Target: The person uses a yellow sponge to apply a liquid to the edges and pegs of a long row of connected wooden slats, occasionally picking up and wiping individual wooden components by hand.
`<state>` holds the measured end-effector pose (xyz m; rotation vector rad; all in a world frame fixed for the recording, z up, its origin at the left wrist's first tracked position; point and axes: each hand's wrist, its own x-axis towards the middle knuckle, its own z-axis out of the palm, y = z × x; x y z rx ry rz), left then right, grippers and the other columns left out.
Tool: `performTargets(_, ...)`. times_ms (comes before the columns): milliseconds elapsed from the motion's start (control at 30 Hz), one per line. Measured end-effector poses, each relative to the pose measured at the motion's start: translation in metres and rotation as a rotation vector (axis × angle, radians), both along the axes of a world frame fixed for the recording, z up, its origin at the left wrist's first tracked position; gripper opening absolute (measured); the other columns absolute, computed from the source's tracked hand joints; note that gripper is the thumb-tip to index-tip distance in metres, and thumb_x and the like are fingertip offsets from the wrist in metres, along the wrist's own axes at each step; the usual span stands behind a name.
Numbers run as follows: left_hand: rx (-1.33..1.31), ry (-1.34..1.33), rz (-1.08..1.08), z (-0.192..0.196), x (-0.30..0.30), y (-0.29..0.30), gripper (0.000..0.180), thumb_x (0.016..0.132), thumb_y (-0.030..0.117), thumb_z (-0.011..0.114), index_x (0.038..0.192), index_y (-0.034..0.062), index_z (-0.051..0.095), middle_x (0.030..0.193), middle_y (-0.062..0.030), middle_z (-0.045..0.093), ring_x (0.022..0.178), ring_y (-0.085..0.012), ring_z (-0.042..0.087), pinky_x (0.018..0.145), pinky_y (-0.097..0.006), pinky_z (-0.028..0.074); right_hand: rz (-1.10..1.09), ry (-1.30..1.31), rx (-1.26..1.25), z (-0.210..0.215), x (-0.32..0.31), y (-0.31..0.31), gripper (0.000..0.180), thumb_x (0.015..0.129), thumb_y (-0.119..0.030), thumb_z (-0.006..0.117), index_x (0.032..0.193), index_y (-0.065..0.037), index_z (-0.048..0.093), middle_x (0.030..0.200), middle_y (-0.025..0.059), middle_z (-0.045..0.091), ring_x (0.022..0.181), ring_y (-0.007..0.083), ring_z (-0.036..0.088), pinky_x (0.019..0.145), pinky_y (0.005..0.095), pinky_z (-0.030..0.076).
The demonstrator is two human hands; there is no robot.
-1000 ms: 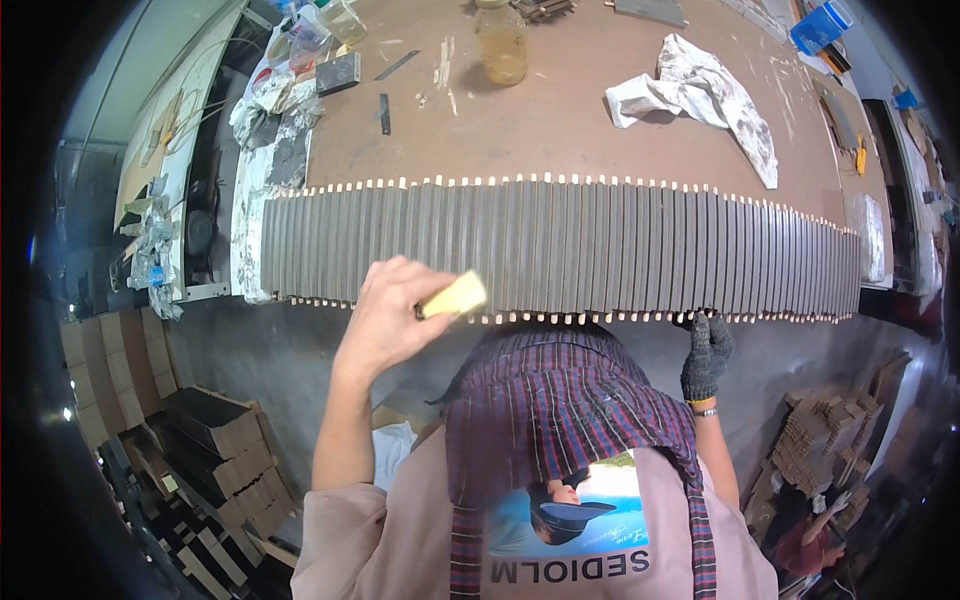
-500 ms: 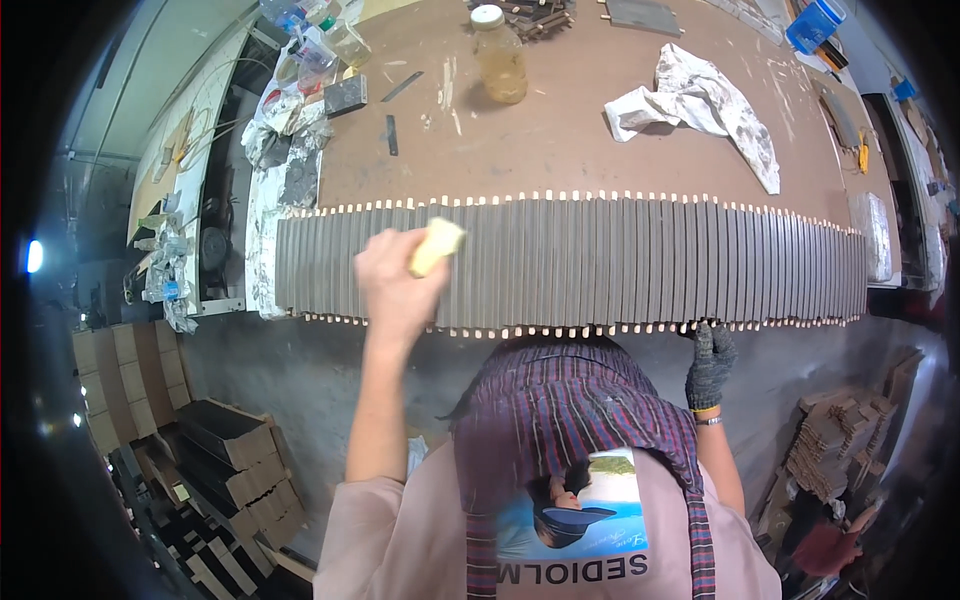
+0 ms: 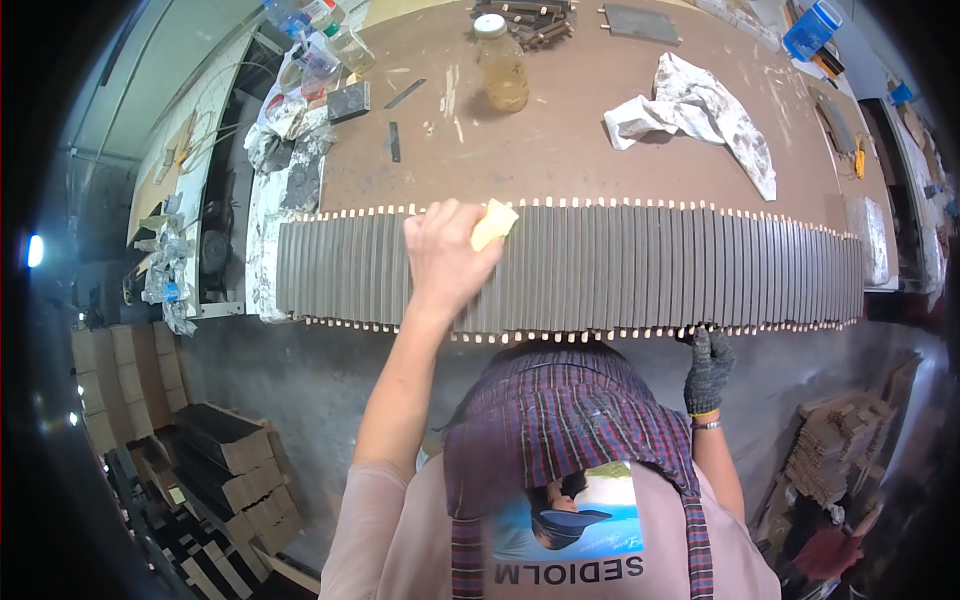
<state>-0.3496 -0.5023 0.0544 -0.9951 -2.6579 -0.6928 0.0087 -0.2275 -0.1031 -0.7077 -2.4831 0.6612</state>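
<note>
A brown workbench (image 3: 600, 160) carries a jar of amber liquid (image 3: 503, 68) with a white lid near its far edge, and a crumpled, stained white rag (image 3: 690, 105) just to the jar's right. Plastic bottles (image 3: 320, 35) cluster at the far left corner beside a dark rectangular block (image 3: 348, 100). A blue container (image 3: 812, 28) sits at the far right. Stacked cardboard boxes (image 3: 225, 470) stand on the floor at lower left.

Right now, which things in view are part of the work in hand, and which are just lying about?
In use: left hand holding yellow sponge; row of grey slats; gloved right hand at its near edge.

Lying about: glass jar; white rag; plastic bottles; blue box; stacked boards.
</note>
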Motion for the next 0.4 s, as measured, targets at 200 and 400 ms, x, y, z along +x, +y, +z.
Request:
performTargets(200, -0.012, 0.034, 0.338, 0.002, -0.042, -0.058, 0.025, 0.072, 0.021, 0.079, 0.094, 0.0108, 0.073, 0.088, -0.0081, 0.069, 0.087, -0.0301, 0.066, 0.079, -0.045, 0.048, -0.111, 0.038, -0.486, -0.002, 0.003, 0.003, 0.036, 0.096, -0.001, 0.067, 0.130, -0.012, 0.071, 0.118, 0.0120, 0.066, 0.102, 0.0275, 0.061, 0.092, 0.0409, 0.049)
performTargets(400, -0.097, -0.033, -0.003, 0.000, -0.013, -0.030, 0.052, 0.073, 0.025, 0.083, 0.122, 0.0125, 0.071, 0.099, -0.0058, 0.063, 0.104, -0.0238, 0.059, 0.096, -0.044, 0.039, -0.150, 0.007, -0.530, 0.015, -0.006, 0.001, 0.034, 0.100, -0.007, 0.065, 0.133, -0.013, 0.070, 0.120, 0.0139, 0.067, 0.102, 0.0270, 0.061, 0.095, 0.0405, 0.049)
